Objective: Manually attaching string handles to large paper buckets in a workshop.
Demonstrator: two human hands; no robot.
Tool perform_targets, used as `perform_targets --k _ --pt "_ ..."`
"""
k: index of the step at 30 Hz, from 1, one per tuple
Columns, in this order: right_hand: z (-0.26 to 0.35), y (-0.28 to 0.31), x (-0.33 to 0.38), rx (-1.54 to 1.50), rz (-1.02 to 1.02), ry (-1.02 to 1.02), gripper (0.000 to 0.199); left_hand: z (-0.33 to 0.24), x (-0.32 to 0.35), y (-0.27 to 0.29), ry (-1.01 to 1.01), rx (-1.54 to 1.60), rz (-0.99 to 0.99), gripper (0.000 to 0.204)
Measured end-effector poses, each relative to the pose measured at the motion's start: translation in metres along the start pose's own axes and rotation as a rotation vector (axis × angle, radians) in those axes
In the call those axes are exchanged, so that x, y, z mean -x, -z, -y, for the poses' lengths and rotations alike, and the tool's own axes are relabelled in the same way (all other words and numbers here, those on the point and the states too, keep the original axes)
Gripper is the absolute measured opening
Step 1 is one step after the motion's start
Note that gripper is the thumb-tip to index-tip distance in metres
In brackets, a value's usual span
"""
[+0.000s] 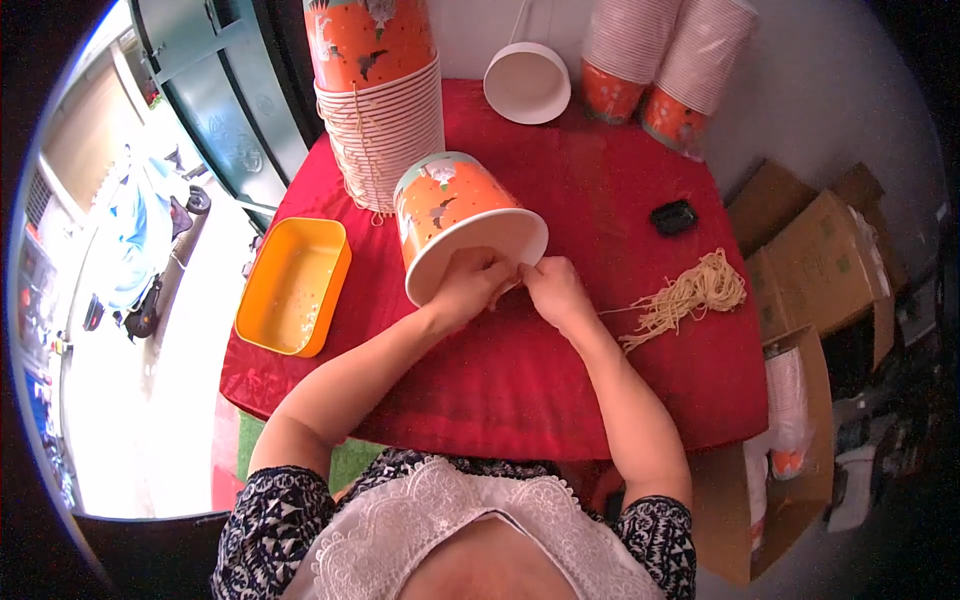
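A large paper bucket (462,205), orange with a printed pattern and a white inside, lies tilted on the red cloth with its mouth toward me. My left hand (468,287) is closed at the near part of its rim, thumb inside the mouth. Close beside it, my right hand (556,290) pinches at the same rim; what sits between its fingertips is too small to make out. A bundle of cream cord (700,292) lies right of my right forearm, and one loose strand runs from it toward that arm.
A tall stack of matching buckets (385,130) with cords hanging down stands at the back left. The yellow tray (342,262) sits at the left edge. Further back are a white round tub (527,84) and wrapped stacks (628,50). A black object (674,217) lies right; cardboard boxes (822,262) flank the table.
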State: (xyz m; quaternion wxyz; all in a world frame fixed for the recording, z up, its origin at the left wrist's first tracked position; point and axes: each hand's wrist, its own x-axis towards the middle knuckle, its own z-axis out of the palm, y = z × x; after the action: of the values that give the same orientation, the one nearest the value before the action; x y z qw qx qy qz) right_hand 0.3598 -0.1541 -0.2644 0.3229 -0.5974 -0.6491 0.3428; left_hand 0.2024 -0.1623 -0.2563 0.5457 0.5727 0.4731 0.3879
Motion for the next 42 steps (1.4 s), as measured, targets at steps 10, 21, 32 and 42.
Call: perform_targets --k 10,21,32,42 --pt "0.026 0.010 0.040 0.259 0.198 0.566 0.016 0.012 -0.001 -0.002 -0.228 -0.094 -0.115 0.019" --pt "0.012 0.024 0.019 -0.486 0.112 0.065 0.018 0.001 -0.003 0.006 -0.023 -0.177 0.117 0.019" --pt "0.029 0.016 0.034 -0.008 -0.057 0.616 0.010 0.014 -0.004 0.002 -0.278 -0.337 0.001 0.021" --pt "0.022 0.050 0.033 -0.031 0.114 0.786 0.012 0.007 -0.005 0.004 -0.072 -0.112 0.122 0.016"
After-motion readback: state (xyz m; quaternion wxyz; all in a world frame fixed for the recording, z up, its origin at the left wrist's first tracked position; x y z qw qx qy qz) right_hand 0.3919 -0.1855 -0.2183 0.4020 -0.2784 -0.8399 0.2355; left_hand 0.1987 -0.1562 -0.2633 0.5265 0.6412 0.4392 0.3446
